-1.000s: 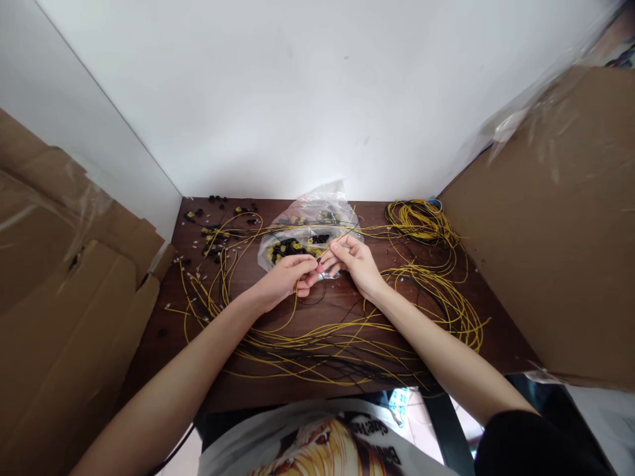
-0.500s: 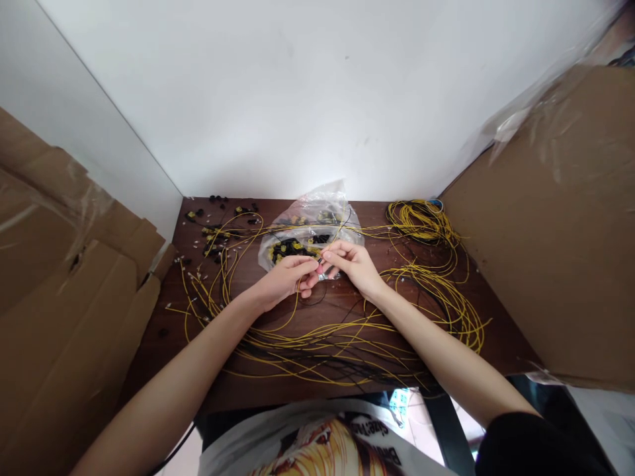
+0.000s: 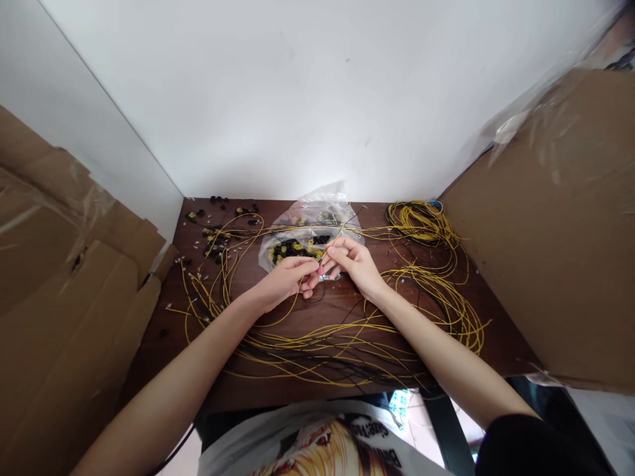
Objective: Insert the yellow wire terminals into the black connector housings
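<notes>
My left hand is closed in a pinch at the middle of the table, on a small dark piece whose kind is too small to tell. A yellow wire hangs below its fingers. Against it, my right hand pinches thin yellow and black wires, whose ends stick up past the fingertips. Something pink shows between the two hands. Right behind them lies a clear plastic bag with black and yellow connectors. The fingers partly hide the joint of the wires.
Yellow and black wires sweep across the table's front. A coiled wire bundle lies back right. Loose connectors and small white bits are scattered left. Cardboard panels flank both sides; a white wall stands behind.
My right hand's fingers have shifted slightly along the wires, and the upright wire ends have tilted a little to the right. My left hand stays almost still.
</notes>
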`<state>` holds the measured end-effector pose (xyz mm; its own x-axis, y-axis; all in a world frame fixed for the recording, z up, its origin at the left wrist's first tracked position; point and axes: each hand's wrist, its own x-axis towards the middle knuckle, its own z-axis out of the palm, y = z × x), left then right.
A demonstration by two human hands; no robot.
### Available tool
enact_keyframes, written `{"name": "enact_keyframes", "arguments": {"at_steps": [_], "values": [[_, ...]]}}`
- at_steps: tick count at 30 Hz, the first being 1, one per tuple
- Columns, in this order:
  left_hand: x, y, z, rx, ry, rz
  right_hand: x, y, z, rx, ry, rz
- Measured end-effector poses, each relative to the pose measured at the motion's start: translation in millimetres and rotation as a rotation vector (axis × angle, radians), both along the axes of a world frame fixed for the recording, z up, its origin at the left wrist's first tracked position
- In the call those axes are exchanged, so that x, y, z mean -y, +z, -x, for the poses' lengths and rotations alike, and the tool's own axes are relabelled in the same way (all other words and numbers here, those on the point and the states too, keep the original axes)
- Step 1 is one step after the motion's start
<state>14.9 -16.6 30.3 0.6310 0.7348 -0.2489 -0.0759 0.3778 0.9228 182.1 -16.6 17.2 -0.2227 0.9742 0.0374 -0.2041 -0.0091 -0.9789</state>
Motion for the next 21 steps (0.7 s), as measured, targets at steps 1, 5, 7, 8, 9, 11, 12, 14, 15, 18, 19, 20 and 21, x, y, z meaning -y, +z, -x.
{"name": "enact_keyframes", "arguments": {"at_steps": [1, 5, 7, 8, 9, 11, 12, 14, 15, 18, 19, 20, 21], "values": [[0.1, -0.2, 0.3, 0.002, -0.003, 0.0, 0.1, -0.1, 0.0, 0.012, 0.006, -0.011], [0.4, -1.1, 1.5, 0.011, -0.015, -0.002, 0.8, -0.4, -0.1, 0.045, 0.019, -0.046], [0.2, -1.5, 1.8, 0.009, -0.017, -0.007, 0.9, -0.7, -0.2, 0.052, 0.019, -0.056], [0.0, -1.7, 1.8, 0.008, -0.018, -0.011, 0.8, -1.0, -0.2, 0.054, 0.018, -0.059], [-0.2, -1.9, 1.8, 0.006, -0.019, -0.016, 0.7, -1.3, -0.2, 0.054, 0.018, -0.059], [-0.4, -2.3, 1.7, 0.008, -0.017, -0.028, 0.4, -2.0, -0.1, 0.052, 0.019, -0.055], [-0.5, -2.4, 1.6, 0.008, -0.015, -0.032, 0.3, -2.2, 0.0, 0.05, 0.018, -0.052], [-0.2, -2.0, 1.7, 0.002, -0.014, -0.028, 0.4, -2.4, 0.3, 0.046, 0.015, -0.047], [0.0, -1.5, 1.8, -0.004, -0.014, -0.021, 0.5, -2.4, 0.4, 0.046, 0.012, -0.045], [0.5, 0.4, 1.9, -0.014, -0.008, -0.007, 1.2, -1.8, 0.6, 0.046, -0.002, -0.038], [0.6, 0.8, 1.9, -0.012, -0.004, -0.005, 1.4, -1.6, 0.7, 0.045, -0.005, -0.034], [0.5, 1.1, 1.9, -0.009, 0.0, -0.005, 1.6, -1.5, 0.7, 0.044, -0.008, -0.031], [0.5, 1.1, 1.8, -0.006, 0.003, -0.005, 1.6, -1.6, 0.8, 0.04, -0.01, -0.027]]}}
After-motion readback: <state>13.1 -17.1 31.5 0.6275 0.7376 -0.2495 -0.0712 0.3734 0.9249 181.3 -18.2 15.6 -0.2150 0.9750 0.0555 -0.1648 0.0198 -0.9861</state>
